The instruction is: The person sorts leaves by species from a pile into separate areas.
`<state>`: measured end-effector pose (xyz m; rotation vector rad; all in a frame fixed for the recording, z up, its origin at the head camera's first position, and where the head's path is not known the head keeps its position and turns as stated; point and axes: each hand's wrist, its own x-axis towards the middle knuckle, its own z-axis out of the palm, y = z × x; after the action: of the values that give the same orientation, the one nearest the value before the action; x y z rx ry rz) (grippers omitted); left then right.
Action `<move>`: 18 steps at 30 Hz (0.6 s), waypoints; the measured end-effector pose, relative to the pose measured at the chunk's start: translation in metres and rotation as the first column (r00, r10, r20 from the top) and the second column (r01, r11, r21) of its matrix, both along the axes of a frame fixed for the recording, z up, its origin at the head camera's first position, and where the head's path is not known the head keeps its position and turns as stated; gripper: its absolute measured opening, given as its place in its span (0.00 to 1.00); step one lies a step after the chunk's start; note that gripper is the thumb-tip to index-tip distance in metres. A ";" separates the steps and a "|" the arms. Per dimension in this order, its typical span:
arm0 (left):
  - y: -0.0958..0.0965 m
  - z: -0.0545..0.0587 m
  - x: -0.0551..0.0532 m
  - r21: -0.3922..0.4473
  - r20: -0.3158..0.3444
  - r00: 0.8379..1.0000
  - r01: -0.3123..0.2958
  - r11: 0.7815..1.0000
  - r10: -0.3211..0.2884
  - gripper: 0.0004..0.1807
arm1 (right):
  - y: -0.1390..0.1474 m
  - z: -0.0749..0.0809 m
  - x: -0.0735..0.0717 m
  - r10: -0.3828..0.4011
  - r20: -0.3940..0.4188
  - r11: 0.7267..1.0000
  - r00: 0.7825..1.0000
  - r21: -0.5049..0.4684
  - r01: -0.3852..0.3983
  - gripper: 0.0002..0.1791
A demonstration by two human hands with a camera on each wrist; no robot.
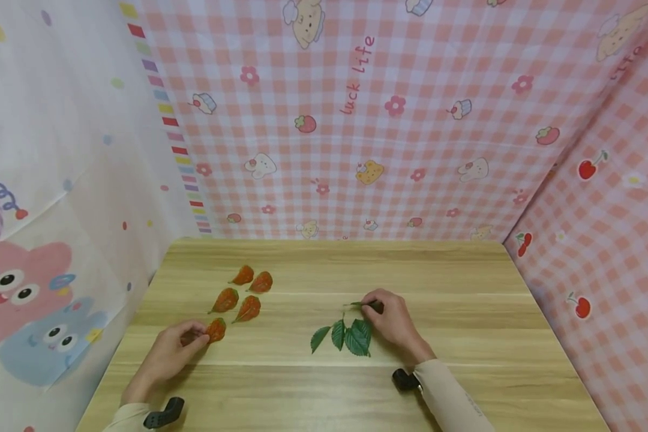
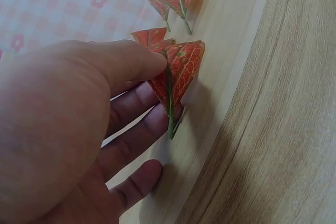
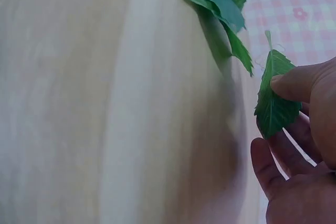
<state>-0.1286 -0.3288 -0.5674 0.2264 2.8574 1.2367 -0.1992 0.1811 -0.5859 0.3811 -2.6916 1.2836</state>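
Between thumb and fingers, my left hand (image 1: 173,351) pinches a red-orange leaf (image 2: 181,72) with yellow veins and a green stem. In the head view, several similar red leaves (image 1: 249,308) lie just beyond it on the table. My right hand (image 1: 391,318) pinches a green serrated leaf (image 3: 275,95) by its blade, the thumb pressed on top and the stem pointing away from the palm. Close to its left, a small group of green leaves (image 1: 359,338) rests on the table, some overlapping. How far each held leaf is above the table, I cannot tell.
The wood-grain table (image 1: 281,396) runs back to a pink checked cloth (image 1: 324,150). A white patterned cloth (image 1: 86,210) hangs at the left and another checked cloth (image 1: 615,252) at the right. Black wrist cameras (image 1: 164,413) sit on both forearms.
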 end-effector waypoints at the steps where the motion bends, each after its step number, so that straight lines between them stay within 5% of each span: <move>1: 0.000 0.000 0.000 0.001 0.001 1.000 -0.001 1.000 0.001 0.04 | 0.002 0.001 0.000 -0.001 -0.006 1.000 1.000 0.004 0.001 0.06; 18: 0.002 0.000 0.001 -0.009 0.029 0.999 -0.019 1.000 0.020 0.06 | 0.027 0.011 0.002 -0.082 0.060 0.996 0.995 -0.035 0.084 0.07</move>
<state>-0.1280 -0.3272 -0.5670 0.1795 2.8465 1.2207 -0.1968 0.2084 -0.5752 0.2289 -2.6955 1.3393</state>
